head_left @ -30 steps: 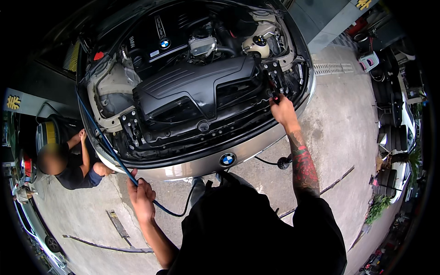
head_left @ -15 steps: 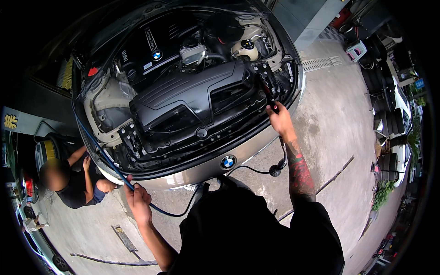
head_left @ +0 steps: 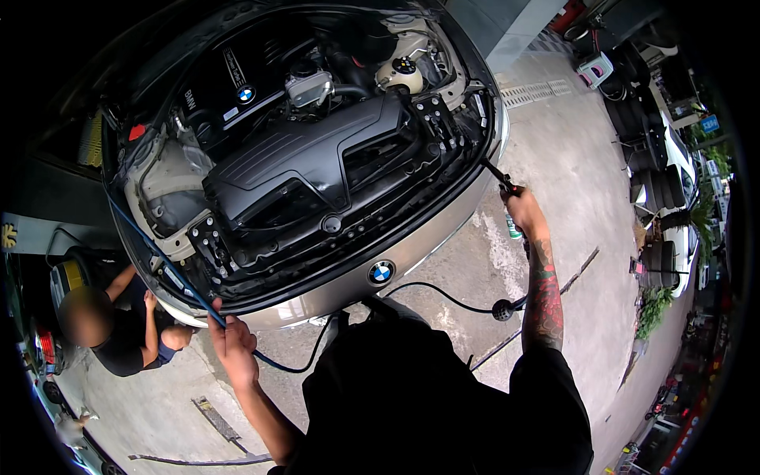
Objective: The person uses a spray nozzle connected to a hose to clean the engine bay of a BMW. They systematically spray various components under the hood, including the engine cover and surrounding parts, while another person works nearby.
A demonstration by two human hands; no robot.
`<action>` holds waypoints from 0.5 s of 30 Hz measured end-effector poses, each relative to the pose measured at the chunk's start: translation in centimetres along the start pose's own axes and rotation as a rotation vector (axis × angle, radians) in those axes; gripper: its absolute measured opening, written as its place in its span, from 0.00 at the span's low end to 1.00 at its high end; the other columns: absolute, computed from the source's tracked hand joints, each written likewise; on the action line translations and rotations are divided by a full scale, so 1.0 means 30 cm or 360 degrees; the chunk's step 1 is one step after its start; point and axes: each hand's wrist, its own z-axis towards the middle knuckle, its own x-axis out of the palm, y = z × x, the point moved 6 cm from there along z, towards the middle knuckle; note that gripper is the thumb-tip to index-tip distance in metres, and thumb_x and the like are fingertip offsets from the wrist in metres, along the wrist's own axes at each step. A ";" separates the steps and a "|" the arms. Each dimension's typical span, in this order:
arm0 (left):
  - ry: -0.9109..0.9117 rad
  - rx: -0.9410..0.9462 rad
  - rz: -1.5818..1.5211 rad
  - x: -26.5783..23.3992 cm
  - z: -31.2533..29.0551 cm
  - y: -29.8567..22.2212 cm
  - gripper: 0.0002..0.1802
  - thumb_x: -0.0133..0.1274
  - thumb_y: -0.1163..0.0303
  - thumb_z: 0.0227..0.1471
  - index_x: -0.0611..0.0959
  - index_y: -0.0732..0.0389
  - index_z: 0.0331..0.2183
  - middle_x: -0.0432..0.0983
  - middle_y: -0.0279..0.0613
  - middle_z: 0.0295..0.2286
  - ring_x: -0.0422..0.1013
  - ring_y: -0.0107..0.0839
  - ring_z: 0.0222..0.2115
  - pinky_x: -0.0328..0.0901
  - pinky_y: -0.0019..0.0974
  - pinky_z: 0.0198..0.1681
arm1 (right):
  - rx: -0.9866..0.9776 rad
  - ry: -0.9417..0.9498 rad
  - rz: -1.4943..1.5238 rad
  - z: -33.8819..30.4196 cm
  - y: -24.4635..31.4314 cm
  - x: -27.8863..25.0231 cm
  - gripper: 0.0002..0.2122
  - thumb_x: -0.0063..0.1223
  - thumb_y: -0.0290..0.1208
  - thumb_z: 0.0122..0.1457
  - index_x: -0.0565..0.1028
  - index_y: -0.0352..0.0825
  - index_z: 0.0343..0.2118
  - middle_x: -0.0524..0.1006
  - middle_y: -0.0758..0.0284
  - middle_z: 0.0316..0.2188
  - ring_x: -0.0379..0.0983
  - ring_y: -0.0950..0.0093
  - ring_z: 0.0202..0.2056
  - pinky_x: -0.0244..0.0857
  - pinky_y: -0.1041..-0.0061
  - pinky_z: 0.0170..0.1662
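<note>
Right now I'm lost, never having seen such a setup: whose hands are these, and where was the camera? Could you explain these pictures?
There's no robot: these are a person's bare hands. Every picture comes from a wide fisheye camera on that person's head, looking down, so straight edges bend. The dark shape at the lower middle is the wearer's own body. Ahead is a car with its engine bay open. The left hand holds a blue hose; the right hand holds a black tool with a slim tip, its exact kind unclear. A narrow strip lies on the floor, and another person crouches at the left.
</note>
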 end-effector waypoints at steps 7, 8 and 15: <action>0.0121 -0.0041 0.0012 0.069 -0.004 0.021 0.24 0.45 0.71 0.63 0.63 0.54 0.60 0.56 0.21 0.21 0.49 0.11 0.17 0.43 0.19 0.17 | 0.0079 0.0103 0.0326 0.008 -0.040 0.016 0.12 0.50 0.38 0.60 0.73 0.33 0.31 0.66 0.74 0.17 0.59 0.80 0.17 0.54 0.74 0.19; 0.0115 -0.0036 0.0012 0.070 0.001 0.019 0.24 0.44 0.71 0.63 0.63 0.53 0.60 0.56 0.21 0.21 0.49 0.11 0.17 0.44 0.19 0.17 | 0.0077 0.0110 0.0352 0.011 -0.029 0.018 0.10 0.50 0.38 0.61 0.72 0.35 0.30 0.62 0.77 0.15 0.54 0.82 0.12 0.49 0.76 0.13; -0.0079 0.0016 0.0025 0.048 -0.006 0.015 0.24 0.43 0.72 0.63 0.63 0.55 0.60 0.55 0.22 0.21 0.49 0.11 0.17 0.43 0.19 0.17 | 0.0133 0.0321 0.0358 -0.024 0.054 0.011 0.10 0.50 0.37 0.61 0.72 0.35 0.30 0.63 0.77 0.17 0.54 0.83 0.12 0.50 0.77 0.13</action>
